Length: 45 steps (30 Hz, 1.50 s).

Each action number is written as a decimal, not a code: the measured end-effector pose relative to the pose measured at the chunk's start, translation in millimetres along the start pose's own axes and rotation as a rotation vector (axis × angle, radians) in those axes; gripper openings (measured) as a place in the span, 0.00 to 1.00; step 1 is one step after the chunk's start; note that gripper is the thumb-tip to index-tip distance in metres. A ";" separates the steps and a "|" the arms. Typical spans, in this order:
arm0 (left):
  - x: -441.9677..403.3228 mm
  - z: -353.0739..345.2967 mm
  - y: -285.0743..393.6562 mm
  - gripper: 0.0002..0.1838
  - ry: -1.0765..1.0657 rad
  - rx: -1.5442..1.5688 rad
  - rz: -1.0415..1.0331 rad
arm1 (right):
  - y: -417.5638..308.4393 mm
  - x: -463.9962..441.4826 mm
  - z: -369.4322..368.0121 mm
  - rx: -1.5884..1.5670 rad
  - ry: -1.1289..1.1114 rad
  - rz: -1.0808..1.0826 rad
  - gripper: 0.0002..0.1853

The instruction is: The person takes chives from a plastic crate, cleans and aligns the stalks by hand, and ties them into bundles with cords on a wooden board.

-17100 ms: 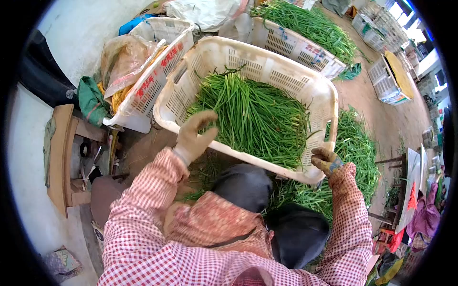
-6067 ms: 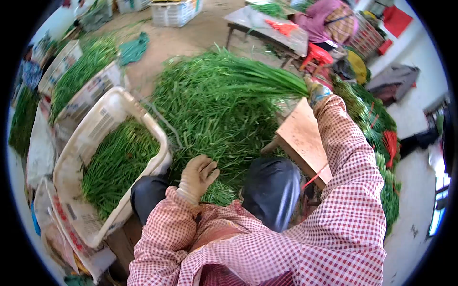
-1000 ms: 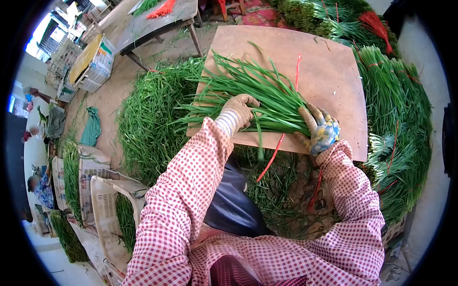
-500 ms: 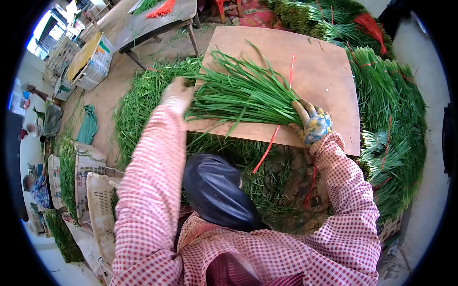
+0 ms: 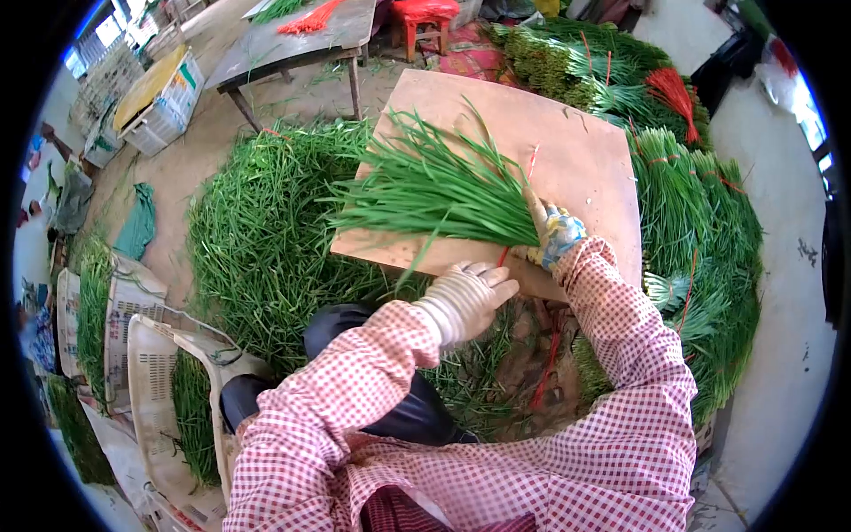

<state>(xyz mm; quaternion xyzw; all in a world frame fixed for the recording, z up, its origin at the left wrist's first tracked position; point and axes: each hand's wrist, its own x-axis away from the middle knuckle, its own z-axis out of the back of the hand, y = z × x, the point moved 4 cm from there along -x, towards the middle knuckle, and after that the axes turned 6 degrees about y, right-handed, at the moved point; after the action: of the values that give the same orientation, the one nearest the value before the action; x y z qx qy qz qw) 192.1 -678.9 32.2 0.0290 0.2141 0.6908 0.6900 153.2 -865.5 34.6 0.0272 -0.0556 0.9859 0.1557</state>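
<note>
Clasping the bunch [image 5: 434, 193] at its right end, my right hand [image 5: 558, 238] is holding it on the board [image 5: 581, 155]; nearer, beside the tie [image 5: 503, 256], my left hand's [image 5: 468, 298] grip is staying unreadable.

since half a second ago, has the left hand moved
Yes, the left hand moved right and nearer, from left of the board to its near edge.

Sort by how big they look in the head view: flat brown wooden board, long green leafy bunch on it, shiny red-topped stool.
1. Flat brown wooden board
2. Long green leafy bunch
3. Shiny red-topped stool, though it's farther away.
</note>
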 end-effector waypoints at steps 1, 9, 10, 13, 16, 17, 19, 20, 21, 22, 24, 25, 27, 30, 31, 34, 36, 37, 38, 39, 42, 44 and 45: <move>-2.0 -11.0 1.4 0.34 -0.194 -0.058 0.084 | 5.1 -6.4 0.0 0.004 -0.038 -0.063 0.53; 11.0 -31.4 -5.5 0.40 -0.141 -0.013 0.077 | 9.4 -11.9 16.0 0.086 0.228 -0.069 0.47; 13.2 -22.1 -4.2 0.39 -0.129 0.010 0.095 | -9.8 -4.8 27.6 0.075 0.223 -0.003 0.47; 12.0 -23.6 -5.8 0.26 -0.208 0.240 0.237 | -2.3 -3.9 10.4 0.029 0.312 0.140 0.46; 28.1 12.7 18.6 0.21 -0.160 0.184 0.229 | 53.8 -15.4 -18.7 -0.030 0.401 0.194 0.45; 34.1 15.6 26.2 0.21 -0.132 0.233 0.232 | 72.9 -16.3 -24.6 -0.042 0.419 0.204 0.45; 84.5 36.4 24.2 0.21 0.088 0.320 0.297 | 96.9 -31.6 -37.6 0.015 0.339 0.187 0.45; 118.7 57.7 32.6 0.20 0.162 0.380 0.326 | 73.2 -46.9 -19.7 0.025 0.356 0.241 0.45; 153.1 71.0 38.2 0.19 0.342 0.378 0.301 | 65.9 -58.2 -8.2 0.326 0.111 0.023 0.46; 188.1 80.4 46.0 0.18 0.512 0.375 0.263 | 63.3 -59.4 2.8 0.619 -0.130 -0.219 0.46; 252.5 101.1 59.3 0.19 0.671 0.385 0.398 | -6.6 -108.1 27.7 0.442 0.293 0.185 0.44; 268.0 108.1 69.2 0.19 0.665 0.384 0.476 | -71.7 -113.9 49.8 0.243 0.396 0.377 0.43; 307.5 122.8 89.9 0.19 0.764 0.361 0.524 | -226.0 -109.7 48.4 -0.068 0.311 0.630 0.39; 358.2 149.2 122.2 0.19 1.026 0.394 0.494 | -451.4 -51.4 22.2 -0.261 -0.313 0.728 0.34; 376.1 150.3 124.1 0.19 1.178 0.354 0.470 | -509.1 -15.6 15.4 -0.092 -0.409 0.810 0.35; 445.2 159.8 121.2 0.19 1.503 0.272 0.597 | -622.3 38.7 -34.0 0.246 -0.717 1.169 0.33; 505.8 163.3 116.8 0.16 1.724 0.196 0.677 | -660.8 3.9 -108.7 0.079 -0.932 1.348 0.34; 532.4 161.4 108.5 0.15 1.890 0.441 0.678 | -679.3 25.5 -94.9 0.181 -0.901 1.341 0.34; 566.5 157.6 104.6 0.15 1.898 0.469 0.938 | -699.7 47.5 -81.9 0.278 -0.864 1.334 0.35; 601.4 156.1 102.9 0.15 1.997 0.635 1.165 | -713.3 45.2 -89.4 0.288 -0.882 1.304 0.35; 727.3 124.2 83.7 0.21 2.492 0.777 1.341 | -753.3 10.8 -146.9 0.403 -0.875 1.225 0.34; 815.8 73.6 62.0 0.30 2.836 0.941 1.411 | -771.9 -8.4 -202.9 0.248 -0.938 1.137 0.34; 843.1 58.8 61.3 0.33 2.850 0.883 1.550 | -788.1 -16.7 -226.5 0.084 -0.978 1.049 0.35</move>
<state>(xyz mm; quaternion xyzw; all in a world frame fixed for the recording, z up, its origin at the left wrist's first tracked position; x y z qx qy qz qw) 115.3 153.0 -109.2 0.3069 -0.7249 -0.2087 0.5803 405.2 -98.8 -111.6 0.4414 -0.0867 0.8071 -0.3823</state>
